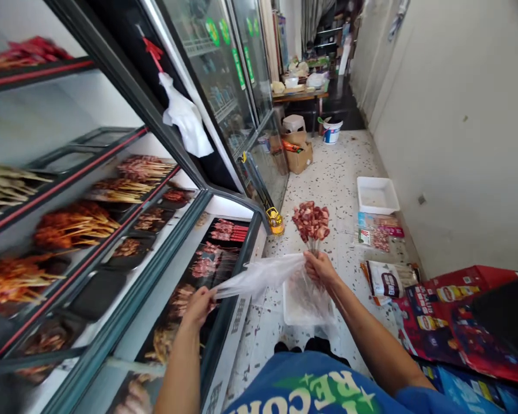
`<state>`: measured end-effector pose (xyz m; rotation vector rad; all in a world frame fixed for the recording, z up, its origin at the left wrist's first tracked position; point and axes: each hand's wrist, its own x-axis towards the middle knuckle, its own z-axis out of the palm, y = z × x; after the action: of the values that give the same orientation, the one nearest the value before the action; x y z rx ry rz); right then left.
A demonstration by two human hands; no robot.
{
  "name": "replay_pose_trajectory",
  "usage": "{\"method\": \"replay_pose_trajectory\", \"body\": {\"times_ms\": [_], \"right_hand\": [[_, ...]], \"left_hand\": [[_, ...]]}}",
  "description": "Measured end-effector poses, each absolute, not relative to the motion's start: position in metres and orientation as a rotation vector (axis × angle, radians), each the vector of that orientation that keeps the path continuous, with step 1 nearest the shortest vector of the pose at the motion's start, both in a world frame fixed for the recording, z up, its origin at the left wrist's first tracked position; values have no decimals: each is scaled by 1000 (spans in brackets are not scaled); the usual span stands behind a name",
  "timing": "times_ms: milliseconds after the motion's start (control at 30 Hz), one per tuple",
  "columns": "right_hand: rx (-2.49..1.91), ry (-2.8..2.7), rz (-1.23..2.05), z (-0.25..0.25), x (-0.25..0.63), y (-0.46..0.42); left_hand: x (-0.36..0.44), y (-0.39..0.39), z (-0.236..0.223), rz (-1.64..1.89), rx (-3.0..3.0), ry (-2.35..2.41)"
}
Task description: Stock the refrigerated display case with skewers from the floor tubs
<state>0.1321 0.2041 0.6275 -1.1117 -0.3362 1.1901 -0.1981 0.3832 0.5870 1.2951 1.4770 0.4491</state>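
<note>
My right hand is closed round the sticks of a bunch of raw meat skewers, held upright with the red meat on top. My left hand pinches one end of a clear plastic bag, which stretches across to my right hand and hangs below it. Both hands are over the floor, beside the open display fridge.
Fridge shelves hold trays of skewers. A white cloth hangs on the fridge door. On the floor lie a white tray, food packets, an oil bottle, a cardboard box and red cartons.
</note>
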Motion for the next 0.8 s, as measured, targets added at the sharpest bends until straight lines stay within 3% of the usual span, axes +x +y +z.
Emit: {"method": "replay_pose_trajectory", "body": {"times_ms": [100, 267, 367, 500, 567, 800], "right_hand": [[-1122, -377, 1181, 631, 130, 206], [-1198, -476, 1227, 634, 97, 235], [-1220, -478, 1197, 638, 78, 251], [-1230, -413, 1077, 650, 53, 258], [-1226, -413, 1066, 659, 39, 264], [-1090, -475, 1160, 685, 36, 270]], "left_hand": [[-227, 377, 583, 421, 1037, 1400], [-245, 391, 607, 250, 1213, 877], [-205, 418, 629, 352, 1513, 799], [-123, 418, 630, 15, 1896, 449], [-107, 408, 620, 62, 1991, 385], [-97, 426, 598, -2, 1515, 393]]}}
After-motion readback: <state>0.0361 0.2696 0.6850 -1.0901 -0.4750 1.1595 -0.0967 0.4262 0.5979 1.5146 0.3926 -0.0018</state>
